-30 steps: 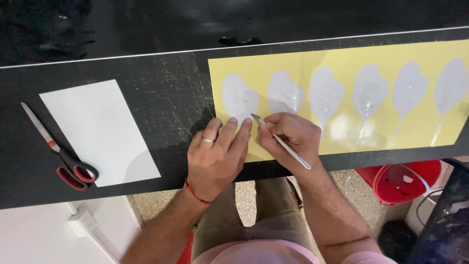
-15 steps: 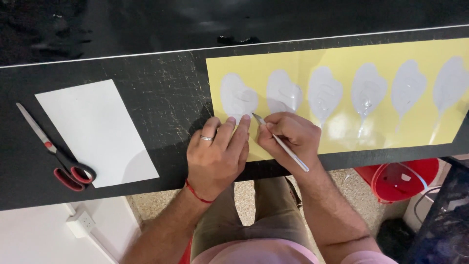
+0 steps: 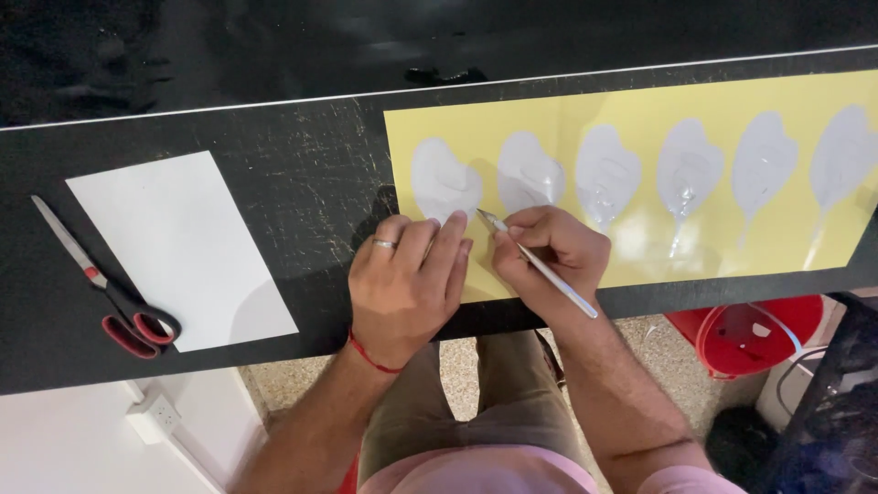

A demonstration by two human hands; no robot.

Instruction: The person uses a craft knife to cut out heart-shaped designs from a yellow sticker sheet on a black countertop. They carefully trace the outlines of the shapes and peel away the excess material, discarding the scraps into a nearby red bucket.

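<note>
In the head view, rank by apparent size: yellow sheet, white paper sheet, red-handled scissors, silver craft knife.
1. Long yellow sheet, partly cut off at the frame's edge
2. White paper sheet
3. Red-handled scissors
4. Silver craft knife, partly hidden, so unsure against the scissors

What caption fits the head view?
Left hand presses a yellow sheet flat while the right hand works a thin knife on it.

Bright, even light falls from above onto the black surface (image 3: 302,183), showing its fine scratches sharply. Glare washes over the yellow sheet (image 3: 640,247) near its lower edge (the pale shapes there gleam). Soft shadows sit under both hands. The far top strip is dim and smeared; focus holds elsewhere.
</note>
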